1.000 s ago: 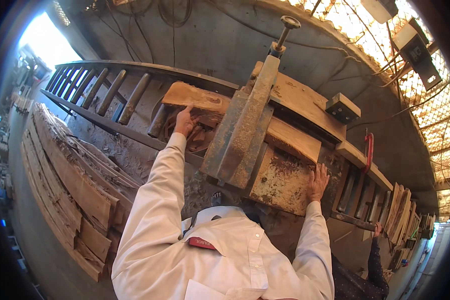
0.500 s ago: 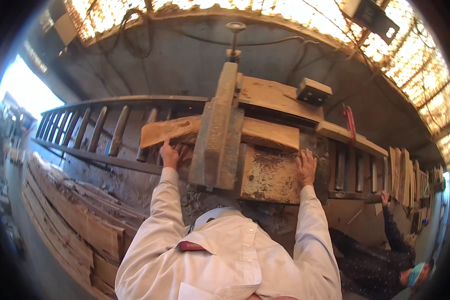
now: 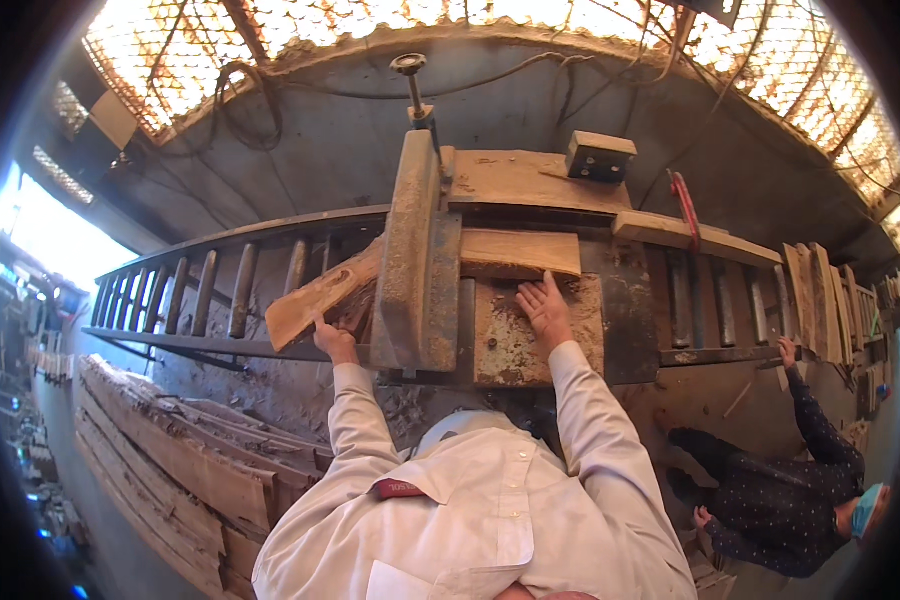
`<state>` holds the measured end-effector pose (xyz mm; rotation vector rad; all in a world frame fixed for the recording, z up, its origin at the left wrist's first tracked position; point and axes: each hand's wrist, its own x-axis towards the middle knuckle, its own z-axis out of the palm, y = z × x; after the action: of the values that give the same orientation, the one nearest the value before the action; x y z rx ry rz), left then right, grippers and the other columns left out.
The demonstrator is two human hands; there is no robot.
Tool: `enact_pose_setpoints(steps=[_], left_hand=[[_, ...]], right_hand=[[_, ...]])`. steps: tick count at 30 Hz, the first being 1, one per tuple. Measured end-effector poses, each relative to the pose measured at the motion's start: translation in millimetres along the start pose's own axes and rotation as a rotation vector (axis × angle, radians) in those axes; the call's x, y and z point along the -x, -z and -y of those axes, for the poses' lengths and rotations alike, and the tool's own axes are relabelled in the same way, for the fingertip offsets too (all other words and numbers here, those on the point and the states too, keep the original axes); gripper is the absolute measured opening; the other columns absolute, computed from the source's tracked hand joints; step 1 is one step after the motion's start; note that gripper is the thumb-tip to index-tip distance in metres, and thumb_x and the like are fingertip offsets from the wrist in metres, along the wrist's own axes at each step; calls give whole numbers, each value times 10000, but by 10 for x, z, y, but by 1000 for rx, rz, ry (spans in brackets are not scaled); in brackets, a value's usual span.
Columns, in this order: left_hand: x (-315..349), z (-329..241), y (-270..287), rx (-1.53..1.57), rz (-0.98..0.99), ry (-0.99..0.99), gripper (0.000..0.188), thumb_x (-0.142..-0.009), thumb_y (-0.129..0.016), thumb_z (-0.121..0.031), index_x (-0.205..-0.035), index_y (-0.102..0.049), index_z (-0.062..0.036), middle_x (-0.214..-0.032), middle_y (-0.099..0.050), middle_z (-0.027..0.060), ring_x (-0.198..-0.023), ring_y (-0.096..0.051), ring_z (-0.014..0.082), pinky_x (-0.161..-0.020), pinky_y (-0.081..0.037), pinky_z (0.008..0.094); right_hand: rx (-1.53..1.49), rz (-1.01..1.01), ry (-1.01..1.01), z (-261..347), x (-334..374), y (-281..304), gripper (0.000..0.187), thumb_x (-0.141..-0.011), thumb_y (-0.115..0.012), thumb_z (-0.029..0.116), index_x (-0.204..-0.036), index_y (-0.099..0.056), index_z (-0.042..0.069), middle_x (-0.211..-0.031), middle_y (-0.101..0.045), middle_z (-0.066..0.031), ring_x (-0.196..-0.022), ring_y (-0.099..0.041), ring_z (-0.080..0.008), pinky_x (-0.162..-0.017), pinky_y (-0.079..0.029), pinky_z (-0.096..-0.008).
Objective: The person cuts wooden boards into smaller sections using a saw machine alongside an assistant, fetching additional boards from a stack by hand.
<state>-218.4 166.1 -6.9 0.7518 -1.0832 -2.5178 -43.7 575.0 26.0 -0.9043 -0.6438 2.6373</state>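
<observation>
A rough wooden board (image 3: pixel 325 292) slants out from the left side of an upright metal machine housing (image 3: pixel 405 270). My left hand (image 3: pixel 336 342) is at its near edge, one digit against the wood and the other fingers curled by the underside. To the right of the housing lies a wooden piece (image 3: pixel 520 253) along a straight fence. Whether both pieces join behind the housing is hidden. My right hand (image 3: pixel 544 312) is open above the worn, sawdust-covered table plate (image 3: pixel 500 355), palm partly turned up, fingertips close to that piece's near edge.
Roller tracks (image 3: pixel 207 290) extend on both sides. A red clamp (image 3: pixel 685 210) grips a wooden bar (image 3: pixel 695 238) at right. Stacked planks (image 3: pixel 170 440) lie at lower left. A masked co-worker (image 3: pixel 780 475) in dark clothes stands at right, one hand near the rollers.
The left board has swung, its outer end nearer me and lower. My right hand has moved left from the plate's right edge and turned. My view has shifted, and the co-worker shows more fully.
</observation>
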Motion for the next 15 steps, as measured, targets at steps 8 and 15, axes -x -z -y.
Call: enact_pose_setpoints(steps=[8, 15], left_hand=[[168, -1019, 1101, -247, -44, -442, 463, -889, -659, -318, -1187, -511, 4, -1114, -615, 121, -984, -617, 245, -826, -532, 395], [1248, -1730, 1504, 233, -222, -257, 378, -901, -636, -321, -1164, -566, -60, -1088, -629, 86, -951, -616, 231, -820, -514, 358]], right_hand=[[122, -172, 70, -35, -487, 30, 556, -875, -666, 358, -1248, -481, -11, -1140, -502, -179, -972, -582, -349, -772, -591, -452], [547, -231, 451, 717, -186, 1078, 382, -931, -572, 318, -1192, -561, 40, -1141, -559, -77, -1004, -561, -247, -806, -524, -437]])
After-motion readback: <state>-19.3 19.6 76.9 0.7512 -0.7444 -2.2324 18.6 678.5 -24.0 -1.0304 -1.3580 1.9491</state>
